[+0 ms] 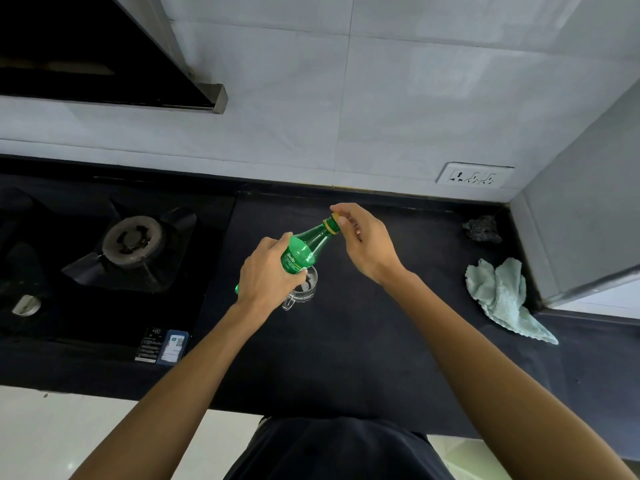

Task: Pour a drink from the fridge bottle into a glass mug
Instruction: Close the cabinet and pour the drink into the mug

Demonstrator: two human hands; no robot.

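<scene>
Your left hand (268, 275) is wrapped around the lower body of the green bottle (304, 249), fingers curled over the label side and thumb toward the shoulder, so the grasp is firm and full. Your right hand (363, 242) pinches the yellow cap (334, 220) with thumb and forefinger at the very top of the neck, while the other fingers are loosely curled and hang free of the bottle.

Both your forearms reach forward from the bottom of the view and converge over the dark countertop (346, 341). Your left wrist is straight, back of the hand facing up; your right wrist is bent, with the hand coming at the cap from the right side.

You hold the bottle tilted, its neck pointing up and away to the right, its base hidden behind your left hand except for a small green patch at the wrist. It is translucent green plastic with a Sprite label, and the cap sits on the neck.

Directly below the bottle, the glass mug (304, 289) stands upright on the countertop, partly covered by your left hand, its handle turned toward you. Whether it holds any liquid cannot be told.

A gas stove (133, 240) lies to the left and a pale green cloth (502, 296) well off to the right.
</scene>
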